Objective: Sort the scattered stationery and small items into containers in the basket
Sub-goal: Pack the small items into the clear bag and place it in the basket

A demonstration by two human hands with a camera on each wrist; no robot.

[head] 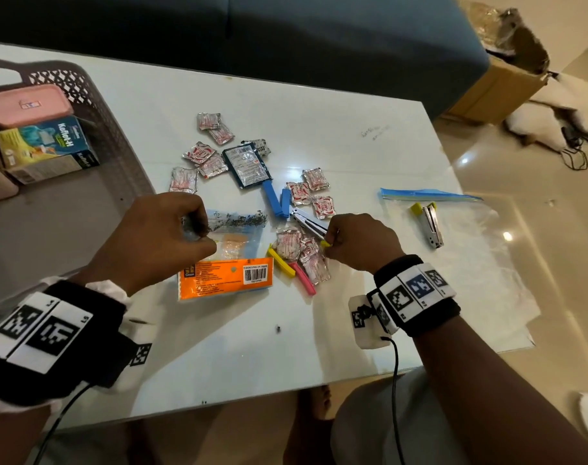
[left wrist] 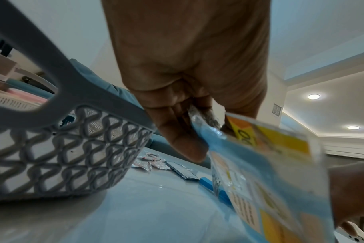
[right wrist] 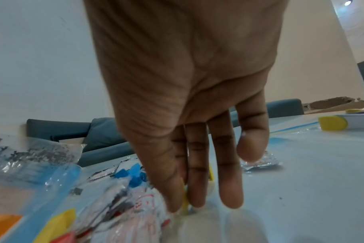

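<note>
My left hand [head: 198, 231] pinches the torn top edge of a clear plastic packet with an orange label [head: 225, 278], which lies on the white table [head: 319, 330]. In the left wrist view the thumb and fingers of the left hand [left wrist: 195, 131] hold that packet [left wrist: 260, 164] by its crumpled rim. My right hand [head: 331, 238] pinches the yellow end of a small metal stapler [head: 307, 221] among foil sachets [head: 302, 250]. In the right wrist view the right hand [right wrist: 189, 197] has its fingertips closed on the stapler's yellow end [right wrist: 185, 203]. The grey basket [head: 118, 135] stands at the far left.
In the basket are a pink case [head: 27, 105] and a Koflet-H box [head: 48, 146]. Several foil sachets, a dark packet [head: 247, 164], a blue clip [head: 274, 199], and yellow [head: 281, 261] and pink [head: 304, 278] clips lie mid-table. A second stapler [head: 431, 226] rests on a zip bag [head: 470, 263].
</note>
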